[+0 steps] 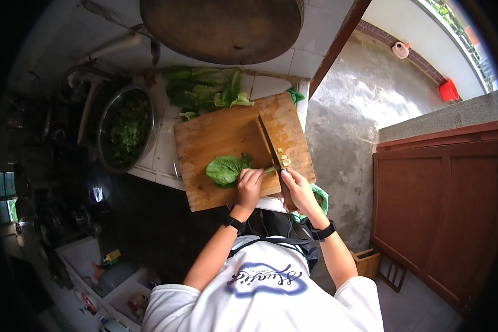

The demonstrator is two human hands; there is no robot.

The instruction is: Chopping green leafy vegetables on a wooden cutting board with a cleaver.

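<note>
On a wooden cutting board (pixel 224 133) my left hand (pixel 250 186) grips a leafy green vegetable (pixel 224 169), its broad leaf pointing left and its stalk to the right. My right hand (pixel 299 191) is closed around the handle of a kitchen knife (pixel 269 139). The blade reaches away from me across the board, at the stalk's end. Several pale cut stalk pieces (pixel 285 159) lie just right of the blade. Whether the edge touches the stalk I cannot tell.
Behind the board lies a pile of green leaves (pixel 203 87) on the white tiled counter (pixel 164 137). A metal basin (pixel 150 143) of greens stands at the left. A large round pan-like object (pixel 220 29) hangs above. The board overhangs the counter's front edge.
</note>
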